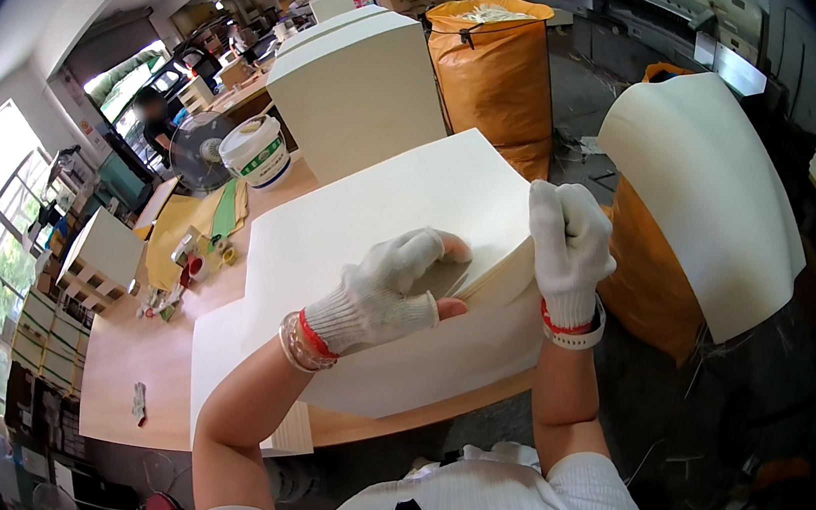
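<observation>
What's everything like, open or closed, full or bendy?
Left hand: gloved, thumb and fingers apart.
Right hand: gloved, fingers curled shut at the paper sheets' corner.
Paper sheets: stacked, curving up near the right hand.
Far orange bag: open, upright, filled with pale scraps.
Tall paper stack: neatly piled.
Bucket: upright.
Fan: can't tell if it's spinning.

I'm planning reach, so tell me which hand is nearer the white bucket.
Left. The left hand, at the white sheets, is right of the white bucket and closer to the wearer; the right hand, by the sheets' right edge, is farther right.
</observation>
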Available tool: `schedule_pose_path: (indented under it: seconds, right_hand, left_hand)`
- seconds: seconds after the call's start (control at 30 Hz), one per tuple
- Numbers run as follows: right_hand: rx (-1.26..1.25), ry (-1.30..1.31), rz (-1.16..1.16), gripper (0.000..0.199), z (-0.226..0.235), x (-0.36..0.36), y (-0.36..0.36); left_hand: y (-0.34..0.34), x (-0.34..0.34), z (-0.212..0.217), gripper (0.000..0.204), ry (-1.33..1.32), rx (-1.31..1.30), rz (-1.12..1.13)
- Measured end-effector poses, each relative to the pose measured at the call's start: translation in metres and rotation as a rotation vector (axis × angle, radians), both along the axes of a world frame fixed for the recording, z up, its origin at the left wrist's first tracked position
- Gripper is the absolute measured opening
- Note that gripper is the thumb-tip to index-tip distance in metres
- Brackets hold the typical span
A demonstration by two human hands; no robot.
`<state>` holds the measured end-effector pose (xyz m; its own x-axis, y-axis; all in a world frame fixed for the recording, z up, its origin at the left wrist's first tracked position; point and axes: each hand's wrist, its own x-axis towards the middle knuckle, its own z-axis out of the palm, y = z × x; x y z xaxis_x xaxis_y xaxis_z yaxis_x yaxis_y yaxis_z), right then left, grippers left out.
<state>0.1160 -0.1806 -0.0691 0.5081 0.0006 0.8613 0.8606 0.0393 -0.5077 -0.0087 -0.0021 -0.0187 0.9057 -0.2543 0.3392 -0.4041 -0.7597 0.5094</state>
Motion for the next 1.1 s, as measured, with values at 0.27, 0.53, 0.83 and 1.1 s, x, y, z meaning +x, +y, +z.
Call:
schedule_pose_path:
  seconds: [0.27, 0.53, 0.83, 1.1]
  right_hand:
    - [0.021, 0.067, -0.015, 0.028, 0.001, -0.001, 0.003]
    - [-0.06, -0.106, -0.021, 0.009, -0.005, 0.002, -0.003]
    - [-0.025, -0.041, -0.022, 0.011, -0.002, 0.001, 0.001]
    - [-0.064, -0.052, -0.012, 0.014, -0.001, 0.0, -0.002]
  left_hand:
    - [0.001, 0.0, 0.0, 0.039, -0.008, 0.059, -0.089]
    - [0.001, 0.003, -0.006, 0.043, -0.131, -0.027, -0.125]
    - [-0.001, 0.001, -0.003, 0.036, -0.059, -0.008, -0.124]
    - [-0.001, 0.004, -0.011, 0.036, -0.192, -0.01, -0.093]
